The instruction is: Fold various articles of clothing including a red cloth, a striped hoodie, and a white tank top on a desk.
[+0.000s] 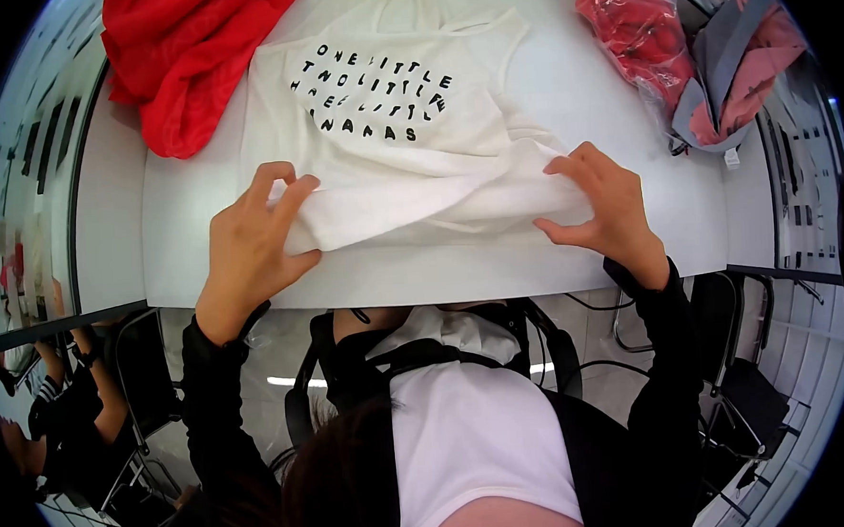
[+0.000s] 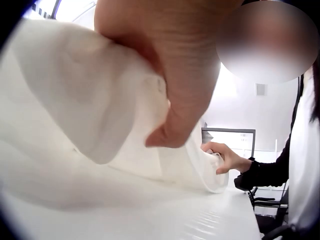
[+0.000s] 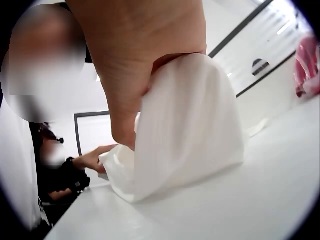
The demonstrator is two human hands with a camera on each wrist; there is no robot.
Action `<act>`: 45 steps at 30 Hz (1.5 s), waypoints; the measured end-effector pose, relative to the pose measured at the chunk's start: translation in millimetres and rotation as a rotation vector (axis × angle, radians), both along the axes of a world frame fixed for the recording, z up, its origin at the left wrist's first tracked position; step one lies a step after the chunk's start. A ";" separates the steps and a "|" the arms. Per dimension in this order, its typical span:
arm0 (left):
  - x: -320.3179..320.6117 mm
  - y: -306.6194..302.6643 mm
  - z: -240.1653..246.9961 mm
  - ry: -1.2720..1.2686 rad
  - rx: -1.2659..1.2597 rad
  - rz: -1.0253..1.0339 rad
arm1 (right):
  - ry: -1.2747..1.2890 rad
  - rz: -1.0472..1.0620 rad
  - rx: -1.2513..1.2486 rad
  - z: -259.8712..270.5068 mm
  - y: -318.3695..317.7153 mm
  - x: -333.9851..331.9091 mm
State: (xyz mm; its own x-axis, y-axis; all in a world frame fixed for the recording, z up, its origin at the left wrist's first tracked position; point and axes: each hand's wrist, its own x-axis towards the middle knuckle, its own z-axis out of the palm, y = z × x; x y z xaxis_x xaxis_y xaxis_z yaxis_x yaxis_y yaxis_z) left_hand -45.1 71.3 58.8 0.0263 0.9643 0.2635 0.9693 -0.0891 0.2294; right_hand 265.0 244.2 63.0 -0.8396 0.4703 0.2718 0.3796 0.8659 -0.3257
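Observation:
A white tank top (image 1: 395, 203) with rows of black lettering is spread on the white table, its neck end away from me and its lower edge towards me. At the left end of that edge my left hand (image 1: 254, 239) grips the cloth between thumb and curled fingers. The right hand (image 1: 612, 204) pinches the edge at the opposite end. Between the hands the hem is raised and folded in a loose roll. In the left wrist view the tank top (image 2: 95, 115) hangs in a fold below the hand, and in the right wrist view the cloth (image 3: 190, 120) bulges up beside the thumb.
Bright red cloth (image 1: 183, 66) lies at the table's back left. At the back right are a red item in a clear plastic bag (image 1: 634, 33) and a grey and pink fabric bundle (image 1: 736, 70). Low partitions flank the table (image 1: 423, 278). Another person (image 1: 76, 406) sits at the left.

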 end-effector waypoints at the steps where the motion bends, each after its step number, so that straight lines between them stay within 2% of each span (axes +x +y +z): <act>1: -0.7 -0.6 1.7 0.033 -0.002 0.019 | -0.052 -0.011 0.067 0.7 -1.8 0.2; 5: -17.8 -13.1 6.0 0.116 0.075 0.057 | -0.076 -0.190 0.069 -2.8 -1.4 9.3; 7: -19.1 -18.4 11.3 0.145 0.201 0.070 | 0.042 -0.168 0.103 -1.1 0.3 16.4; 10: -29.5 -38.0 11.2 0.129 0.216 0.120 | 0.108 -0.179 0.054 1.2 1.3 29.7; 13: -30.4 -54.2 11.9 0.062 0.194 0.273 | 0.129 -0.259 0.061 9.6 -0.7 38.4; 16: -35.8 -63.5 8.5 -0.023 0.210 0.349 | 0.170 -0.314 -0.069 13.7 6.0 54.0; 17: -34.9 -66.4 8.1 -0.070 0.205 0.366 | 0.185 -0.405 -0.135 15.2 4.7 57.1; 20: -32.5 -72.1 3.8 -0.275 0.146 0.368 | 0.141 -0.355 -0.104 25.4 7.9 63.3; 24: -30.0 -70.0 6.9 -0.338 0.132 0.397 | 0.058 -0.267 0.004 37.8 20.4 66.3; 28: -33.5 -67.5 6.4 -0.553 0.136 0.414 | 0.050 -0.256 -0.086 60.3 40.0 61.4; 29: -32.9 -65.8 5.2 -0.600 0.184 0.353 | 0.029 -0.230 -0.078 64.0 44.9 59.6; 34: -32.6 -57.2 5.4 -0.521 0.227 0.219 | -0.082 0.002 -0.042 61.6 75.6 37.3; 36: -32.1 -54.0 5.8 -0.510 0.230 0.189 | -0.208 0.046 -0.007 53.9 82.0 18.5; 42: -30.5 -46.7 9.8 -0.465 0.243 0.137 | -0.483 0.128 -0.234 43.3 82.4 -43.9; 45: -32.4 -41.0 8.5 -0.425 0.232 0.116 | -0.501 0.081 -0.276 45.1 85.2 -63.3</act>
State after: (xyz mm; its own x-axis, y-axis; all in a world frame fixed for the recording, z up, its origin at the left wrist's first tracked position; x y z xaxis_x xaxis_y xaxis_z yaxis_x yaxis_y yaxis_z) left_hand -77.5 30.2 67.3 -0.2340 0.8691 0.4358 0.8006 -0.0821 0.5936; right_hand 201.6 329.4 108.0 -0.8707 0.3959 -0.2919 0.4815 0.8074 -0.3412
